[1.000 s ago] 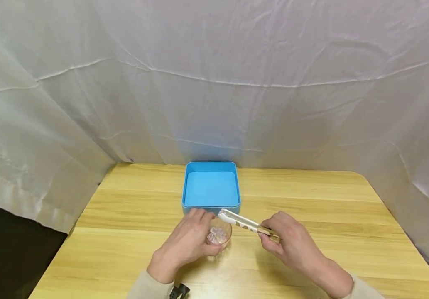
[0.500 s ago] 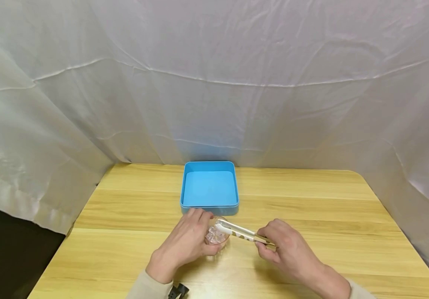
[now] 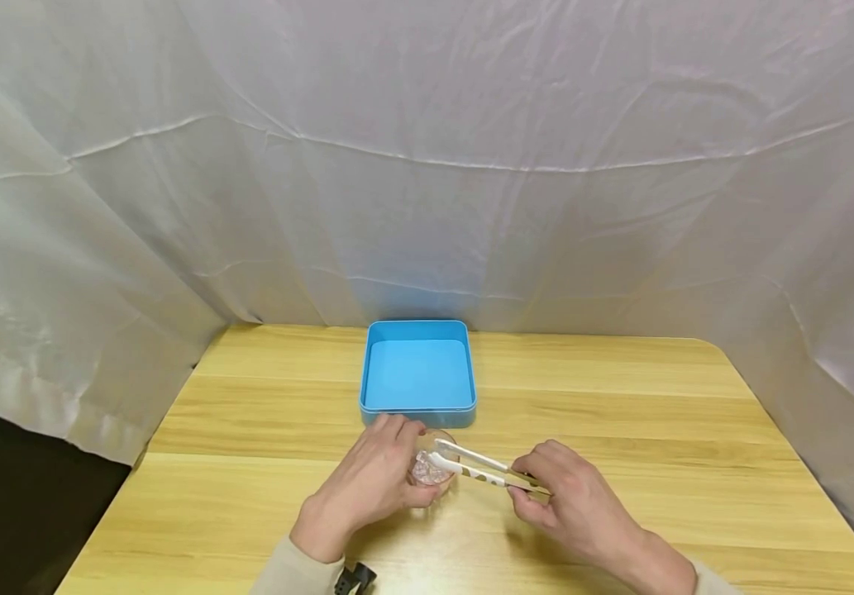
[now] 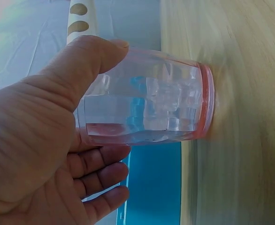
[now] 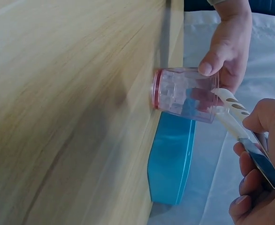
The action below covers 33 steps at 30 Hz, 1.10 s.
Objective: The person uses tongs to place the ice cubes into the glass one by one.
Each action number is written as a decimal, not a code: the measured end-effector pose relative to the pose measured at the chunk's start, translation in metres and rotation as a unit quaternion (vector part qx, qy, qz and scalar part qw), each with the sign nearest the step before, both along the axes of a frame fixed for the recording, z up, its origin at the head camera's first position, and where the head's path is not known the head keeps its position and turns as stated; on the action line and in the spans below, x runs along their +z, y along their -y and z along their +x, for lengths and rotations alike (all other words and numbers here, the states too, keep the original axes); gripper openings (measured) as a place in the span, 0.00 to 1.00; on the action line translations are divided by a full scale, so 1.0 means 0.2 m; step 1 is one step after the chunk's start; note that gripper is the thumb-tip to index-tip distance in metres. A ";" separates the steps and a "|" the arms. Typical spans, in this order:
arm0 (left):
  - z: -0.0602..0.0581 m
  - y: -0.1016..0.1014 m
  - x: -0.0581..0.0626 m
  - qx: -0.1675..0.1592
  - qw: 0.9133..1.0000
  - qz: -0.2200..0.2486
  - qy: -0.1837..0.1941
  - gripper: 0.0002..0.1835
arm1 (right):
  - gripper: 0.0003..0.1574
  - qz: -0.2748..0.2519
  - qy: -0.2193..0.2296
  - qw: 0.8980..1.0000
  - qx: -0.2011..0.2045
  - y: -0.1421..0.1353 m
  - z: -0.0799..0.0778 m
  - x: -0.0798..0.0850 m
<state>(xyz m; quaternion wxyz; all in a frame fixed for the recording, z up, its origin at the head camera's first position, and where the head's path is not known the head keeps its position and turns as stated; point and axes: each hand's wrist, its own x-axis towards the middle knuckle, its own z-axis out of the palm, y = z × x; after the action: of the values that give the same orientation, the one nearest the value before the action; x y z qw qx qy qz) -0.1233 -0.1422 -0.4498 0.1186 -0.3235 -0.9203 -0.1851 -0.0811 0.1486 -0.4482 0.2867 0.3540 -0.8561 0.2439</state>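
My left hand (image 3: 370, 475) grips a clear plastic cup (image 4: 114, 112) near its rim, thumb on one side and fingers on the other. The cup stands upright on the table and has a pinkish-red base. Clear ice-like cubes (image 4: 168, 101) fill its lower part. In my right hand (image 3: 575, 500) is a pair of tongs (image 5: 261, 163) with metal handles and white, brown-spotted ends. Thumb and fingers hold the handles from both sides. The tong tips are parted and reach into the cup's mouth, above the cubes in the right wrist view.
Just behind the cup stands a square blue tray (image 3: 419, 376) with low walls and nothing inside. The wooden table (image 3: 620, 388) ends at a pale curtain (image 3: 427, 165) that hangs at the back and sides. A black strap piece (image 3: 355, 577) shows by the left sleeve.
The tongs have come down from above the rim into the cup's mouth, and their arms have spread apart a little. The left hand and cup stay in place.
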 end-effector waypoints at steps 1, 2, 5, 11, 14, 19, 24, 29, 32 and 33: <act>0.00 0.00 0.00 -0.001 1.000 0.000 0.001 0.35 | 0.09 -0.001 0.001 1.000 0.001 0.00 0.00 0.00; 0.00 0.00 0.00 -0.002 1.000 0.000 0.002 0.35 | 0.09 -0.002 0.001 1.000 0.001 0.00 0.00 0.00; 0.00 0.00 0.00 -0.005 1.000 0.001 0.003 0.34 | 0.10 -0.004 0.005 1.000 -0.001 0.00 0.01 0.00; 0.00 0.00 0.00 -0.010 1.000 0.001 0.009 0.34 | 0.13 -0.010 0.021 1.000 -0.010 0.01 0.02 -0.01; 0.00 0.00 0.01 -0.008 1.000 -0.001 0.012 0.34 | 0.14 -0.016 0.027 0.999 -0.017 0.01 0.03 -0.02; 0.00 0.00 0.01 -0.005 1.000 -0.007 0.021 0.36 | 0.16 -0.036 0.028 0.998 -0.039 -0.03 0.02 -0.02; 0.01 0.00 0.01 -0.002 0.999 -0.005 0.041 0.38 | 0.13 -0.047 0.047 0.991 -0.115 -0.12 -0.04 0.00; 0.01 0.01 0.00 -0.001 0.999 -0.005 0.049 0.39 | 0.07 -0.030 0.139 0.963 -0.230 -0.27 -0.15 -0.04; 0.01 0.01 0.00 0.000 0.998 -0.005 0.055 0.39 | 0.09 -0.016 0.177 0.947 -0.268 -0.36 -0.21 -0.09; 0.01 0.01 0.00 0.000 0.998 -0.003 0.059 0.39 | 0.09 -0.010 0.184 0.944 -0.274 -0.39 -0.23 -0.11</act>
<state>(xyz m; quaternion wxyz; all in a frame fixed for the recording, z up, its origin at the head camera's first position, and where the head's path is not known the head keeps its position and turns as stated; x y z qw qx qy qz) -0.1220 -0.1440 -0.4493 0.0633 -0.3124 -0.9264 -0.2006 -0.1271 0.2259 -0.4705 0.1835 0.0519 -0.9553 0.2259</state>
